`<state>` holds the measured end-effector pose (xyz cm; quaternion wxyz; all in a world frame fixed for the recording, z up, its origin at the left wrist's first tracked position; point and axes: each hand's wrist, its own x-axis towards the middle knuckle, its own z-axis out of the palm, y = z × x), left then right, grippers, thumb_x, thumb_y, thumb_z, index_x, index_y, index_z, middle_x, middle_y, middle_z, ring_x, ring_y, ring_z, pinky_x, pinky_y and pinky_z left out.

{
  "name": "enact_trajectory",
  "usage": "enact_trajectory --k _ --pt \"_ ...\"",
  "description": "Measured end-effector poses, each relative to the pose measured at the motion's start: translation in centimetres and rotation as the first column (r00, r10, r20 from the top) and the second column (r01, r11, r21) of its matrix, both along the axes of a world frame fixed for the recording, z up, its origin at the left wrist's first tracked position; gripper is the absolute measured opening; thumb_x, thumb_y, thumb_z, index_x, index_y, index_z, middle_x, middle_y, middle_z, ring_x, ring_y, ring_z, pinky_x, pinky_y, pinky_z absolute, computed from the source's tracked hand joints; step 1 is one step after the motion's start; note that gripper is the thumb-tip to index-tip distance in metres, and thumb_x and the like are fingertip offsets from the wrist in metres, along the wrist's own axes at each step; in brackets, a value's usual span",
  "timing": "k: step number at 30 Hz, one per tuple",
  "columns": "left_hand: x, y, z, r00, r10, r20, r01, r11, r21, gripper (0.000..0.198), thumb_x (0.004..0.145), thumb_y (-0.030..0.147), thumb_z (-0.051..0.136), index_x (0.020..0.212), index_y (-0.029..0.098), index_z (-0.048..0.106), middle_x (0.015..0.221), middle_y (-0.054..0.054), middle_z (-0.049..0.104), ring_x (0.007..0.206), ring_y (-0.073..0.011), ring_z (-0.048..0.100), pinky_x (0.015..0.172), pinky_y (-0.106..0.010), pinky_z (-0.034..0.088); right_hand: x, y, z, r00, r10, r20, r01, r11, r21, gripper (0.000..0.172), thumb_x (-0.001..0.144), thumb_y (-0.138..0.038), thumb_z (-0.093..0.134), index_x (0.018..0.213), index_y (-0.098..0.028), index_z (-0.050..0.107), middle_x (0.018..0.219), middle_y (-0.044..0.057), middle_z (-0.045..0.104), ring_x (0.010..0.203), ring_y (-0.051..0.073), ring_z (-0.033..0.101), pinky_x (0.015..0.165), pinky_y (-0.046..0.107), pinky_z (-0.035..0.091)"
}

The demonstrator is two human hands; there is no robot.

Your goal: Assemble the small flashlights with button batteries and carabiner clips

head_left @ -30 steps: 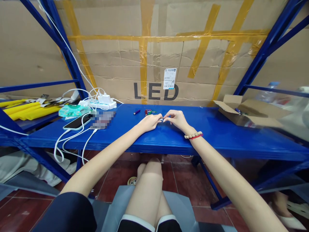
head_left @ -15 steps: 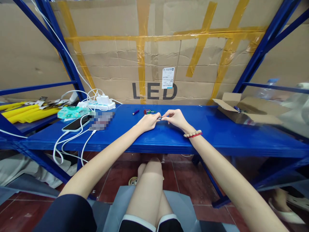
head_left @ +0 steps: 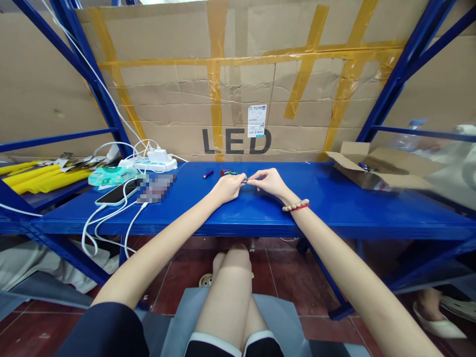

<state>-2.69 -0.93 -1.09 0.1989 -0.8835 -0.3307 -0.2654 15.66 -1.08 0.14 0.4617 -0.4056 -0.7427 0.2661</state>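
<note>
Both of my hands meet over the middle of the blue table [head_left: 320, 198]. My left hand [head_left: 229, 188] is closed around a small metallic piece [head_left: 244, 181], most of it hidden by the fingers. From the right, the thumb and fingertips of my right hand [head_left: 268, 182] pinch at the same small piece. Just behind my left hand lie small red and green parts [head_left: 229, 172], too small to make out well. A short dark purple cylinder [head_left: 208, 174] rests to the left of them.
On the left are a phone [head_left: 117, 193], a pixelated item [head_left: 156, 188], white cables, a power strip [head_left: 167, 164], a teal packet [head_left: 111, 175] and yellow items [head_left: 52, 179]. An open cardboard box [head_left: 383, 179] stands at right. Cardboard [head_left: 178, 109] backs the table.
The view has shifted slightly. My hands stay together at the same place, with only a slight shift of the right fingers against the small piece.
</note>
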Motion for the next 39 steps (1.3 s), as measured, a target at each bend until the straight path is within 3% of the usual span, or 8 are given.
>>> enact_trajectory --k 13,23,33,39 --pt "0.21 -0.22 0.36 0.997 0.077 0.015 -0.074 0.985 -0.153 0.015 0.092 0.022 0.039 0.100 0.017 0.050 0.098 -0.008 0.067 0.088 -0.0208 0.064 0.070 -0.028 0.049 -0.07 0.51 -0.20 0.999 -0.010 -0.034 0.010 1.000 0.000 0.043 0.057 -0.050 0.073 0.073 -0.010 0.073 0.063 0.008 0.067 0.041 0.008 0.048 0.040 0.022 0.036" --pt "-0.04 -0.04 0.33 0.999 -0.035 0.041 0.042 0.981 -0.191 0.020 0.090 0.017 0.040 0.103 0.015 0.055 0.107 -0.009 0.066 0.098 -0.0199 0.062 0.084 -0.030 0.049 0.09 0.49 -0.31 1.000 0.005 -0.013 -0.006 0.997 -0.078 0.039 0.054 -0.046 0.074 0.068 -0.010 0.072 0.048 0.003 0.060 0.039 0.007 0.046 0.039 0.021 0.033" --pt "-0.10 -0.37 0.31 1.000 -0.008 -0.025 0.003 0.982 -0.188 0.024 0.091 0.021 0.038 0.107 0.018 0.056 0.105 -0.008 0.067 0.094 -0.0199 0.063 0.076 -0.028 0.049 0.11 0.43 -0.25 0.998 0.056 -0.025 -0.058 0.993 -0.098 0.033 0.052 -0.043 0.075 0.060 -0.012 0.069 0.049 0.002 0.060 0.038 0.007 0.046 0.040 0.021 0.037" --pt "-0.01 -0.52 0.29 0.996 0.087 -0.029 -0.090 0.985 -0.147 0.025 0.092 0.025 0.038 0.107 0.020 0.057 0.105 -0.007 0.066 0.087 -0.0192 0.064 0.068 -0.026 0.048 0.12 0.29 -0.19 0.999 0.049 -0.009 -0.050 0.995 -0.090 0.035 0.053 -0.045 0.074 0.061 -0.011 0.069 0.044 0.001 0.056 0.038 0.008 0.046 0.041 0.021 0.036"
